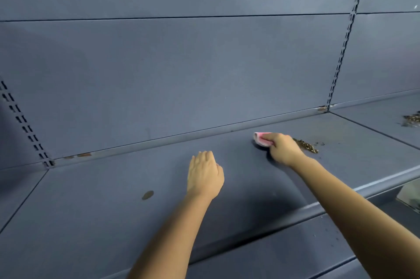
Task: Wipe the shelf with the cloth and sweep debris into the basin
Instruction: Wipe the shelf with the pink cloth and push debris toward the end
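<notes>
No writing, label, brand, number or sign can be read anywhere: the shelf point(113, 210) and the back panel point(181, 74) are plain blue-grey metal.

- The light is dim and cool, flat across the blue-grey metal shelf point(113, 217), and brighter toward the upper right of the matching blue-grey back panel point(204, 74).
- Soft, dark shadows spread on the shelf beneath and to the left of both forearms, so the light seems to come from above and to the right.
- The straight panel seams and the slotted metal upright point(345, 44) bow near the edges: wide-angle distortion.
- The scattered brown debris point(305, 145) looks soft and smeared.
- A pale glare streak runs along the shelf's front lip at right.
</notes>
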Tool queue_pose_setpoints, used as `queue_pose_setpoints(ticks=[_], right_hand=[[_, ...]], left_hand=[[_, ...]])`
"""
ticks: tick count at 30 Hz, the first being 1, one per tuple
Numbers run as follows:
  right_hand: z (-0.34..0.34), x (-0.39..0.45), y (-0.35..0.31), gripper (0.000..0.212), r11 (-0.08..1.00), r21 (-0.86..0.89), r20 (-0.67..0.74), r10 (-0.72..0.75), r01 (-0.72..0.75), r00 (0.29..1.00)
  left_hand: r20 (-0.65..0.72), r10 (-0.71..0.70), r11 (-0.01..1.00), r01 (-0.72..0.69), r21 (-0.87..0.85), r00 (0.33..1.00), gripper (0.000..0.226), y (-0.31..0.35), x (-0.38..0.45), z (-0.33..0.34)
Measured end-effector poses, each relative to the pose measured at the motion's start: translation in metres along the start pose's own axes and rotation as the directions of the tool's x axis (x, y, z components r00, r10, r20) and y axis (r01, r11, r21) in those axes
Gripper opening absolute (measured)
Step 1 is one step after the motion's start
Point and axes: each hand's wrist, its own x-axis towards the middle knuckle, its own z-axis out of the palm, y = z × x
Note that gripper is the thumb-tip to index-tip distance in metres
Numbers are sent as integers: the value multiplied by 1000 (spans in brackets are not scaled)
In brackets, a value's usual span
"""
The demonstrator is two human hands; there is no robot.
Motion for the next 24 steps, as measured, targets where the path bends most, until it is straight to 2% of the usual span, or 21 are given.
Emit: queue_pose_setpoints(ticks=[2,4,6,10,13,17,19,21,24], right_hand=[[14,-10,-30,51,994,4,72,-114,114,991],[38,-17,-44,43,971,43,167,-239,235,957],[55,-21,-46,34,958,14,221,-283,287,933],[48,-1,-20,48,980,-77,177,-169,185,970],[31,11,14,29,981,-146,116,-114,130,987],[9,19,53,29,983,-168,25,-74,77,997],[3,17,48,26,994,-112,-42,-9,4,999],[4,13,28,34,995,-96,-79,-27,19,996],[20,8,-9,38,992,-77,9,-99,99,995]], left_hand=[[1,-5,1000,5,1,1000,25,0,1,1],[3,-8,1000,8,4,1000,26,0,1,1],[4,-1,1000,1,10,1000,27,0,0,1],[-8,4,1000,-4,-2,1000,30,-1,1,2],[-12,1,1000,-1,-9,1000,29,-2,1,2],[-8,1,1000,-1,7,1000,26,-2,1,2],[-4,3,1000,-3,11,1000,26,-1,1,2],[-6,-8,1000,8,11,1000,26,-1,1,2],[-5,-36,999,36,9,999,28,0,1,1]])
